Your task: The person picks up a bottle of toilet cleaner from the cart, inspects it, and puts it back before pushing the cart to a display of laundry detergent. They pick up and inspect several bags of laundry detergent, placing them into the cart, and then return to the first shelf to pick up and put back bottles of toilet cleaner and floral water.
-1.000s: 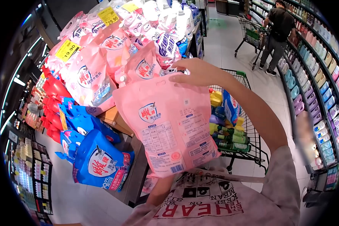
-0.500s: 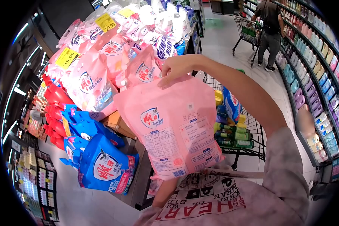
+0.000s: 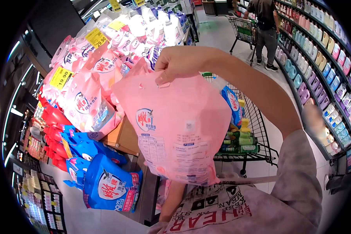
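My right hand (image 3: pixel 178 63) grips the top edge of a large pink bag of laundry powder (image 3: pixel 171 113), thumb over the front, by the carry-hole corner. The bag hangs in front of my body, its printed back panel facing me. My left forearm (image 3: pixel 173 202) reaches up underneath it; the left hand itself is hidden behind the bag. Just beyond the bag's upper left are more pink bags (image 3: pixel 84 103), stacked on the display. Lower left, a blue bag of laundry powder (image 3: pixel 112 183) stands at the display's edge.
Behind the held bag stands a shopping cart (image 3: pixel 257 128) with green bottles (image 3: pixel 240 149) and a blue pack (image 3: pixel 232 104) inside. Yellow price signs (image 3: pixel 61 78) top the display. A person (image 3: pixel 266 33) with another cart stands up the aisle. Bottle shelves (image 3: pixel 319 62) line the right.
The pink bag has come a little closer, and its lower part has tilted away and creased. My right hand has shifted slightly left in view, still gripping the top edge.
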`<state>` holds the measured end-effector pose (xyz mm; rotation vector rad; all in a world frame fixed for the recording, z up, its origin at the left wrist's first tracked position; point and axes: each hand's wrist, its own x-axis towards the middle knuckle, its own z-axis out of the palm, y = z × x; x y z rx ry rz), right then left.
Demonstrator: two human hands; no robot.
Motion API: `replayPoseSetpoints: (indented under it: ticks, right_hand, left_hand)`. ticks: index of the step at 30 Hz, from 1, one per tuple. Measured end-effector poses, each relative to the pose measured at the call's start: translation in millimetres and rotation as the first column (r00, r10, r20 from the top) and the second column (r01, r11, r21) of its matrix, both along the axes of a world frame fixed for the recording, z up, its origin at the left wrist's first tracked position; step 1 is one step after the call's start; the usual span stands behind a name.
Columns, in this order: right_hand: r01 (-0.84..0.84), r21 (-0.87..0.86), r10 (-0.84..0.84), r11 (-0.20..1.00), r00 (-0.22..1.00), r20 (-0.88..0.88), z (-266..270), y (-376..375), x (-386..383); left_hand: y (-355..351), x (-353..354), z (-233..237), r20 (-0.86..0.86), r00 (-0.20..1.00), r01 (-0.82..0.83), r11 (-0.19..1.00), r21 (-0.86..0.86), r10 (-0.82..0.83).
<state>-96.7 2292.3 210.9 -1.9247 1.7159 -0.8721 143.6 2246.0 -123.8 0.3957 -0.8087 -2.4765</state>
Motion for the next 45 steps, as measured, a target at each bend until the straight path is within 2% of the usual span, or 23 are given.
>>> replayPoseSetpoints:
  ticks: [2,5,8,9,10,11,12,14,15,17,19,21,25,27,31,33,36,37,38,40,41,43,45]
  right_hand:
    - [0.157,-0.041,-0.148,0.987,0.975,0.167,12.3,4.7,5.6]
    - [0.207,-0.048,-0.199,0.977,0.97,0.139,24.9,10.1,5.6]
    - [0.348,-0.119,-0.328,0.93,0.931,0.16,22.9,4.1,8.1]
    - [0.427,-0.14,-0.402,0.893,0.898,0.176,14.6,-1.5,-2.0]
    - [0.5,-0.163,-0.47,0.851,0.862,0.189,6.3,-8.2,-13.3]
    - [0.556,-0.162,-0.529,0.815,0.829,0.184,-3.0,-14.8,-25.2]
    - [0.609,-0.163,-0.584,0.776,0.792,0.178,-14.1,-21.7,-40.0]
    - [0.681,-0.166,-0.678,0.713,0.73,0.084,-41.9,-35.8,-75.0]
    - [0.671,-0.157,-0.67,0.725,0.739,0.069,-57.1,-38.4,-85.3]
    - [0.717,-0.247,-0.758,0.652,0.617,-0.212,-86.1,-41.1,-107.7]
    - [0.814,-0.131,-0.816,0.565,0.529,-0.233,-129.6,-41.5,-142.8]
    - [0.875,-0.118,-0.87,0.469,0.434,-0.236,-170.2,-31.2,-164.6]
    - [0.906,-0.079,-0.886,0.416,0.385,-0.258,-257.0,0.3,-193.4]
    - [0.911,-0.137,-0.882,0.389,0.325,-0.341,-285.8,12.8,-185.7]
    - [0.925,-0.073,-0.88,0.372,0.327,-0.344,-284.0,23.1,-186.6]
    - [0.918,-0.142,-0.85,0.371,0.274,-0.45,-274.7,24.7,-180.6]
    - [0.917,-0.116,-0.814,0.383,0.275,-0.511,-268.8,27.0,-172.3]
    - [0.901,-0.176,-0.814,0.397,0.257,-0.521,-271.3,29.2,-174.0]
    - [0.877,-0.232,-0.812,0.421,0.25,-0.527,-275.0,26.5,-168.6]
    - [0.855,-0.258,-0.791,0.449,0.246,-0.56,-246.5,18.4,-132.6]
    - [0.838,-0.256,-0.783,0.483,0.282,-0.555,-244.0,14.3,-116.2]
    - [0.525,-0.627,-0.818,0.575,0.382,-0.43,-243.6,10.1,-79.6]
    - [0.484,-0.549,-0.726,0.681,0.541,-0.425,-248.8,4.6,-40.1]
  left_hand:
    - [-2.8,7.8,1.8,-0.012,1.0,-0.018,0.999,-0.036,0.018]
    - [-10.6,22.1,6.6,-0.018,1.0,-0.026,0.998,-0.05,0.025]
    - [-22.9,41.0,9.0,0.111,0.99,0.094,0.992,-0.085,-0.084]
    - [-21.9,41.7,3.3,0.288,0.932,0.016,0.768,-0.641,0.221]
    - [-19.9,40.6,-0.8,0.239,0.797,0.103,0.265,-0.959,0.555]
    - [-15.9,36.9,-2.4,0.17,0.711,0.205,0.03,-0.978,0.682]
    - [-16.2,34.1,0.1,0.163,0.704,0.19,0.038,-0.981,0.691]
    - [-10.6,31.9,4.1,0.25,0.651,0.482,-0.135,-0.866,0.717]
    - [-10.6,29.0,0.2,0.206,0.613,0.452,-0.125,-0.883,0.763]
    - [-11.5,28.3,-2.0,0.197,0.607,0.442,-0.121,-0.889,0.77]
    - [-12.5,28.3,-3.1,0.188,0.6,0.436,-0.121,-0.892,0.778]
    - [-12.6,28.1,-2.7,0.152,0.62,0.381,-0.126,-0.916,0.769]
    - [-11.4,29.3,4.5,0.183,0.588,0.43,-0.113,-0.896,0.788]
    - [-10.6,28.7,6.2,0.202,0.606,0.409,-0.083,-0.909,0.77]
    - [-10.2,28.1,6.1,0.198,0.619,0.411,-0.099,-0.906,0.76]
    - [-10.7,25.8,13.8,0.218,0.612,0.451,-0.109,-0.886,0.76]
    - [-11.7,24.6,9.8,0.191,0.617,0.408,-0.103,-0.907,0.763]
    - [-12.9,23.3,3.7,0.101,0.647,0.325,-0.153,-0.933,0.756]
    - [-12.8,24.5,5.9,0.101,0.603,0.342,-0.142,-0.929,0.792]
    - [-13.0,26.7,11.7,0.211,0.617,0.428,-0.098,-0.898,0.758]
    - [-12.1,27.7,11.1,0.21,0.584,0.437,-0.086,-0.895,0.784]
    - [-13.3,25.9,9.7,0.226,0.603,0.425,-0.068,-0.903,0.765]
    - [-13.5,24.4,9.1,0.205,0.608,0.391,-0.065,-0.918,0.767]
